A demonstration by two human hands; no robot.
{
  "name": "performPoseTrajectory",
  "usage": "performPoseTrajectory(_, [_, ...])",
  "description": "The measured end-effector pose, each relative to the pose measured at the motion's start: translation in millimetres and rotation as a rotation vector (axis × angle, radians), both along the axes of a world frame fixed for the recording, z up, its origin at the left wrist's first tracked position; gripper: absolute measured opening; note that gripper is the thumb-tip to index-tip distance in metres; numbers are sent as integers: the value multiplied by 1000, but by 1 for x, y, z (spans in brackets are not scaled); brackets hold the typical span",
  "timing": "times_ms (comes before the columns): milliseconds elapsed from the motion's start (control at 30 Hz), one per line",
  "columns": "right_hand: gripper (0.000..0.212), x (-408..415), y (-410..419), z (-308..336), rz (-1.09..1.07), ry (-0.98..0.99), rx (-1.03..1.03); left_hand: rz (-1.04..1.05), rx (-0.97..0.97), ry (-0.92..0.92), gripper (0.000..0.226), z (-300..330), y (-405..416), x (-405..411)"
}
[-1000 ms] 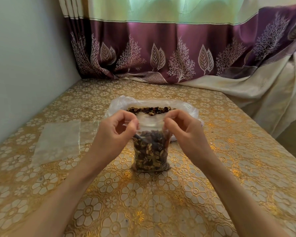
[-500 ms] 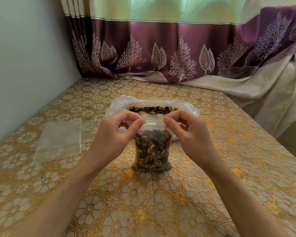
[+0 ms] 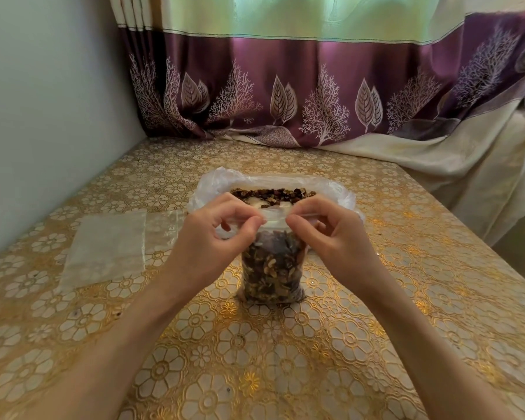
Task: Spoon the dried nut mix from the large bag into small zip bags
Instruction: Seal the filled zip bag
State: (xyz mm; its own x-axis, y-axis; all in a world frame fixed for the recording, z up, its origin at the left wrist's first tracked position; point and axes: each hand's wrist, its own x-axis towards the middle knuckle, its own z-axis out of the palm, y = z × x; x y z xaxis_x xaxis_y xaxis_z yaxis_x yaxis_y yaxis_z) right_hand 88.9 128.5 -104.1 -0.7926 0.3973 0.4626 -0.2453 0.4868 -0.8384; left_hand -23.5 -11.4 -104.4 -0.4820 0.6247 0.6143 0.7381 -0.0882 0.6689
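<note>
On the gold flower-patterned tablecloth (image 3: 285,359) a small zip bag (image 3: 272,265) stood upright, filled most of the way with a dried nut mix (image 3: 270,271) of brown and tan pieces. Both hands met at its top edge. The left hand (image 3: 215,237) pinched the zip strip between thumb and forefinger at the left end of the opening, the other fingers curled above. The right hand (image 3: 331,234) pinched the same strip from the right, its thumb tip almost touching the left thumb tip, so that only a short stretch of the clear strip showed between them. Whether the strip was fully pressed closed could not be told.

Just behind the small bag, partly hidden by the hands, lay the large bag (image 3: 340,192), a cloudy clear plastic sack with its mouth open and a band of dark nut mix showing inside. To the left, flat on the cloth and apart from both bags, lay 1 empty zip bag (image 3: 103,247). A purple curtain (image 3: 315,86) with pale leaf and tree prints hung along the far edge of the table, and a plain wall (image 3: 43,116) ran along the left side.
</note>
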Motion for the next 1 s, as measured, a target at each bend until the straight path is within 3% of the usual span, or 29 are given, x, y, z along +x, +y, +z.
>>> performPoseTrajectory(267, [12,2,-3,2,-21,37,-20,33,28,29,17,1,2,3])
performPoseTrajectory(433, [12,2,-4,2,-8,23,36,16,11,39,28,1,3,5])
performPoseTrajectory(633, [12,0,-3,0,1,19,49,18,28,45,14,1,3,9])
performPoseTrajectory(1000, [13,0,-10,0,-6,76,81,-10,19,11,22,4,3,14])
